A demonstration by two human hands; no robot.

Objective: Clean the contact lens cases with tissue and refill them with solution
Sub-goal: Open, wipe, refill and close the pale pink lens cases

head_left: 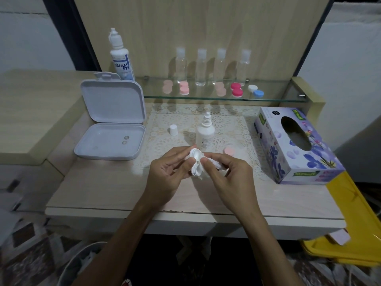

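Observation:
My left hand (168, 172) holds a white contact lens case (195, 162) with both wells uncapped, above the table's middle. My right hand (228, 174) pinches a white tissue (216, 165) against the case. Just behind the hands stands a small uncapped solution bottle (205, 134), with its white cap (173, 130) on the lace mat to the left. A pink lens-case cap (229, 151) lies to the right of the bottle. A tissue box (292, 145) sits at the right.
An open white plastic box (111, 129) with two lenses inside lies at the left. A large Dream Eye solution bottle (121, 56), several clear bottles and several coloured lens cases (237, 89) stand on the glass shelf (206, 98) behind. A yellow bin (346, 234) stands at the lower right.

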